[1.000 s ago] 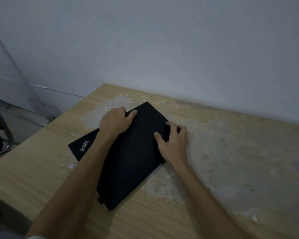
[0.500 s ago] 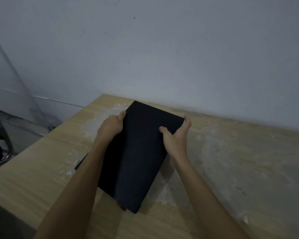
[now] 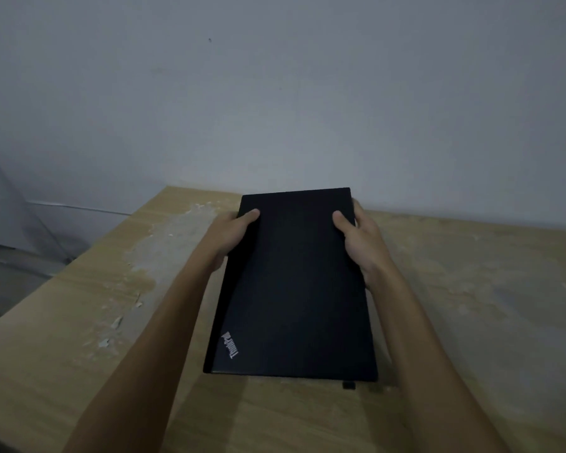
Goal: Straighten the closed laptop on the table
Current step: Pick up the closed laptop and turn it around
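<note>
One closed black laptop (image 3: 294, 289) lies on the desk (image 3: 471, 305), its far short end close to the desk's back edge by the wall (image 3: 275, 93), long sides running toward the person. Left hand (image 3: 232, 235) clamps the left long side near the far corner, thumb on the lid; right hand (image 3: 361, 243) mirrors it on the right side. Both grips are closed around the laptop, probably so the two sides can be steered together and squared to the desk edge. Laptop looks nearly square now. A small dark bit (image 3: 348, 385) sits just off the near right corner; what it is, cannot tell. Count: one laptop, two hands, one desk.
</note>
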The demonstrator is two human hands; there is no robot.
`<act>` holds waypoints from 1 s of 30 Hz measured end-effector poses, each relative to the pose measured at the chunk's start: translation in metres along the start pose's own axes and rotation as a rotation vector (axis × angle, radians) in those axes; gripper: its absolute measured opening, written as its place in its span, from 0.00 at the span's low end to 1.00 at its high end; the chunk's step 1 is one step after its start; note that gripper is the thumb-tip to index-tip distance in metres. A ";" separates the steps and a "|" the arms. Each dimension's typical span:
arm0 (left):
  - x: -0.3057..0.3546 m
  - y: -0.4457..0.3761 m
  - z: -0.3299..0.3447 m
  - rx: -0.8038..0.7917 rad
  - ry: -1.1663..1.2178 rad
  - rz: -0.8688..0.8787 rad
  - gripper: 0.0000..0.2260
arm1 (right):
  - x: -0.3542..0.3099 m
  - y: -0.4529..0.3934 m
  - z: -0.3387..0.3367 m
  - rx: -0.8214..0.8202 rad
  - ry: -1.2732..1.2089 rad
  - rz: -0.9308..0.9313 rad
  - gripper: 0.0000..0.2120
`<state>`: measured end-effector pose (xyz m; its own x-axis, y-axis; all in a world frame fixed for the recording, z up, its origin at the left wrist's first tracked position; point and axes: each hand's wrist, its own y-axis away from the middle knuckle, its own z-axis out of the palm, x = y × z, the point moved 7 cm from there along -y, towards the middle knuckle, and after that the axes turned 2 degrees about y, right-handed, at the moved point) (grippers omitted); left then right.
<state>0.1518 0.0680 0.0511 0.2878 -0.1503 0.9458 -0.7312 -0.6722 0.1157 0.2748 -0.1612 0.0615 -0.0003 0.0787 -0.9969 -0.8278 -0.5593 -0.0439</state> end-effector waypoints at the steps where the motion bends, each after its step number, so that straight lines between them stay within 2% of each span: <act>1: 0.005 -0.003 0.004 0.030 -0.030 0.030 0.13 | -0.002 0.000 -0.006 -0.012 0.010 0.001 0.17; 5: 0.032 -0.003 0.019 0.194 -0.426 0.261 0.25 | -0.010 -0.002 -0.021 -0.080 0.059 -0.025 0.18; 8: 0.063 0.000 0.045 0.205 -0.676 0.483 0.18 | -0.012 -0.001 -0.022 -0.111 0.069 -0.034 0.18; 10: 0.076 -0.003 0.065 0.134 -0.750 0.550 0.21 | -0.012 -0.001 -0.020 -0.120 0.047 -0.036 0.18; 16: 0.084 -0.025 0.083 -0.011 -0.762 0.504 0.35 | -0.015 0.001 -0.016 -0.162 0.011 -0.040 0.17; 23: 0.077 -0.028 0.054 0.152 -0.630 0.377 0.40 | -0.028 0.007 -0.009 -0.220 0.040 -0.011 0.15; 26: 0.076 -0.027 0.032 0.243 -0.569 0.338 0.39 | -0.045 0.014 -0.015 -0.236 0.262 -0.024 0.11; 30: 0.068 -0.025 -0.002 0.398 -0.431 0.240 0.39 | -0.066 0.021 -0.027 -0.153 0.741 -0.098 0.15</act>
<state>0.1881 0.0761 0.1133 0.4279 -0.5531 0.7149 -0.5446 -0.7890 -0.2844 0.2723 -0.2003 0.1251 0.4909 -0.4105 -0.7684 -0.7173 -0.6910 -0.0891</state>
